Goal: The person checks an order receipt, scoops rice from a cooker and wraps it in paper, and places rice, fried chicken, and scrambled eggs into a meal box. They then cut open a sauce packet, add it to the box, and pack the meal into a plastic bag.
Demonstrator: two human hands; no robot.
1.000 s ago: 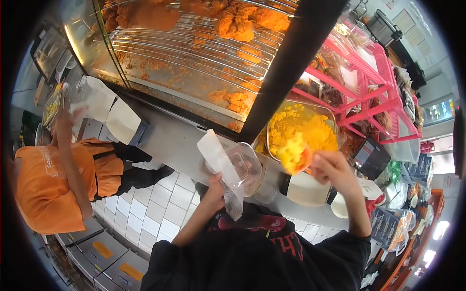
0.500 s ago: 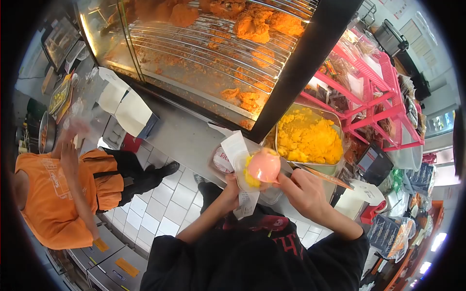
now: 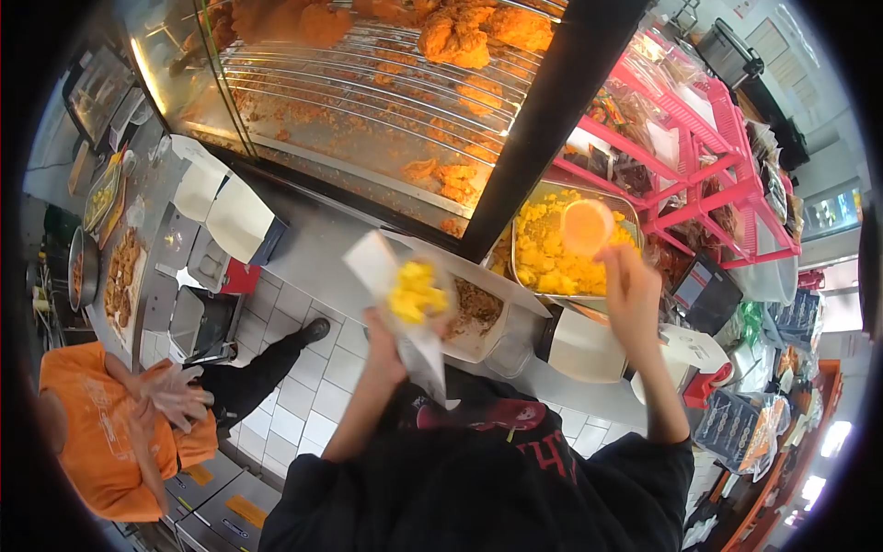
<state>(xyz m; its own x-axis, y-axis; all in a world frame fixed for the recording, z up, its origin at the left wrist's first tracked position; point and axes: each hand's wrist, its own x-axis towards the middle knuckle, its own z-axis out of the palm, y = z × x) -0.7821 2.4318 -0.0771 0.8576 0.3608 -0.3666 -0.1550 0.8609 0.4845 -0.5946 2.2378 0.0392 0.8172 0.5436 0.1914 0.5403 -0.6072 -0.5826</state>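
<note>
The left hand is curled partway round the side of a clear bowl, its fingers closed against the bowl and a white paper strip rather than spread; yellow food is heaped in the bowl, just beyond those fingertips. The paper runs past both sides of the bowl, one end reaching ahead of the left hand and the other down toward the dark shirt. The right hand, well apart from the left, has its thumb and fingers pinched shut on the near edge of an orange scoop, which sticks out ahead of the grip over a metal tray of more yellow food (whether anything lies in the scoop is hard to tell, as it is blurred). Between the two hands, a pale tub of brown crumbly food lies just right of the bowl, with a clear plastic tub beside it. A white carton sits on the near side of the tray, left of the right wrist. Beyond the right hand rises a pink rack, and ahead of the left hand stands a display case with fried pieces. Far left of the left hand is a co-worker in orange, wearing clear gloves.
</note>
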